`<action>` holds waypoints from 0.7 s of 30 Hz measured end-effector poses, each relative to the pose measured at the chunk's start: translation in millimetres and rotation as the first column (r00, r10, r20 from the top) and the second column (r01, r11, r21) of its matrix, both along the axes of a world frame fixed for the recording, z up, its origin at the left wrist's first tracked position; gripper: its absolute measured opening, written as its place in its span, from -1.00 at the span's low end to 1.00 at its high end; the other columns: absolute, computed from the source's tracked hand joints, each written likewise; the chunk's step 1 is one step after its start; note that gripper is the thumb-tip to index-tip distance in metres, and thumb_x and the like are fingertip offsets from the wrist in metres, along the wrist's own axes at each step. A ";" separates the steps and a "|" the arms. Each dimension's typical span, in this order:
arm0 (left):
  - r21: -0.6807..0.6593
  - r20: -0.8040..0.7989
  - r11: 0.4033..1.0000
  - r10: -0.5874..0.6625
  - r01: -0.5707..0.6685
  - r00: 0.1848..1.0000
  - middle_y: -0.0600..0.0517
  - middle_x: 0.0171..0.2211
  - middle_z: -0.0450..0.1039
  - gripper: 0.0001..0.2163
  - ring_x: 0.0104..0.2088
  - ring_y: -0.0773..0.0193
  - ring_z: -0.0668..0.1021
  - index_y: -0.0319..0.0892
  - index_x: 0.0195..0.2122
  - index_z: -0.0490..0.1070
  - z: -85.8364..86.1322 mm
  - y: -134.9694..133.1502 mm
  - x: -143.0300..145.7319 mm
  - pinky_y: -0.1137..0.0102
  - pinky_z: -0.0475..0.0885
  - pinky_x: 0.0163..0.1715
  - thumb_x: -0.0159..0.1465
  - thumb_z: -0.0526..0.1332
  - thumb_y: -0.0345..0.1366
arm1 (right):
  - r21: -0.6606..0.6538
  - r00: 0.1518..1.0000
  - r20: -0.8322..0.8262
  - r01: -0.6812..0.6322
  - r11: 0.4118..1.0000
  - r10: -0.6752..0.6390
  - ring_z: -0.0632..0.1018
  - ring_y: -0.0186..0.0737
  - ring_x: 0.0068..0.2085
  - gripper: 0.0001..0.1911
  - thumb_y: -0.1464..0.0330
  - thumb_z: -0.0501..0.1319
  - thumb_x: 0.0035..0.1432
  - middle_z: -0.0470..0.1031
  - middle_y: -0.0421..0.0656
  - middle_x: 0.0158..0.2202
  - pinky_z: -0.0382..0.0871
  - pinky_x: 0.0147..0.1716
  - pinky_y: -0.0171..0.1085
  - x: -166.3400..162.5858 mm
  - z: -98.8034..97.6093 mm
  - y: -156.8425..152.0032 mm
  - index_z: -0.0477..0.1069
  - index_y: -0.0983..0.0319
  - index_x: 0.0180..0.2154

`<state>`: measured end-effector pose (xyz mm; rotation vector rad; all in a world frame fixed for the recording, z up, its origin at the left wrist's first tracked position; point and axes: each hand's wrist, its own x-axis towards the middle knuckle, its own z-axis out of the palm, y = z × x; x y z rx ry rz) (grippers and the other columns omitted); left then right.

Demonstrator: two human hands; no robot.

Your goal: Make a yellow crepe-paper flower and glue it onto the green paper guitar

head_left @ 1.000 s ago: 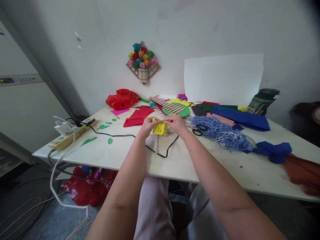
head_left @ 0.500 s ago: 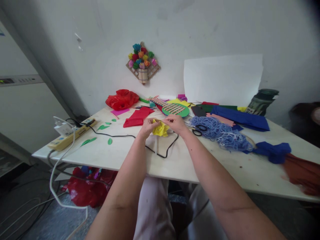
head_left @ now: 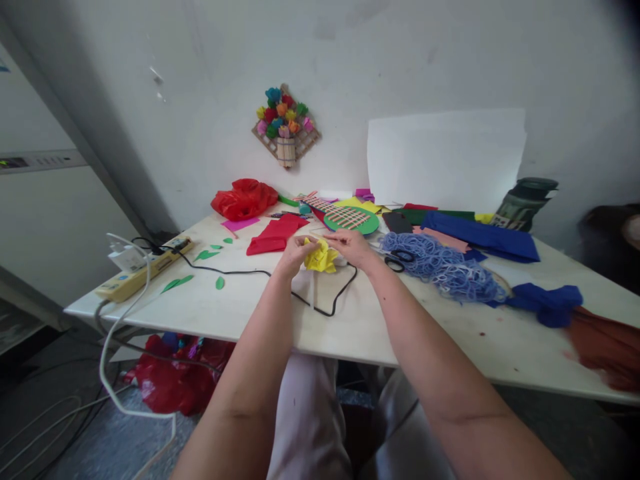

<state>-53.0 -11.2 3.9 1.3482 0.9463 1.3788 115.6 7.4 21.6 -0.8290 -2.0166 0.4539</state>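
Left hand point(head_left: 296, 252) and right hand point(head_left: 354, 246) are gripping the yellow paper clump point(head_left: 321, 258), already ruffled but seemingly unfinished, left of the scissors point(head_left: 397, 259).

A crumpled yellow paper point(head_left: 321, 257), bunched into a loose, creased wad, is pinched between the left hand point(head_left: 295, 252) and right hand point(head_left: 355, 247). It hangs just above the white table point(head_left: 240, 308).

Left forearm point(head_left: 250, 373) and right forearm point(head_left: 430, 373) bare up to the lower frame edge. Left hand point(head_left: 296, 255), right hand point(head_left: 354, 247): bare too. Lap in pale pinkish-white trousers point(head_left: 307, 413), plain cloth, soft lengthwise folds at the thighs.
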 end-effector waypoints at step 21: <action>0.029 0.074 0.999 -0.020 0.018 0.997 0.08 -0.63 0.39 -0.79 -0.57 0.35 0.42 -0.23 -0.58 0.42 0.4 0.2 0.9 0.46 0.27 -0.54 -0.12 0.30 -0.18 | 0.105 0.994 0.099 0.044 0.993 -0.055 0.48 -0.29 -0.31 -0.78 0.41 0.25 0.08 0.52 -0.17 -0.34 0.34 -0.31 -0.33 4.0 -3.7 6.5 0.59 0.11 -0.22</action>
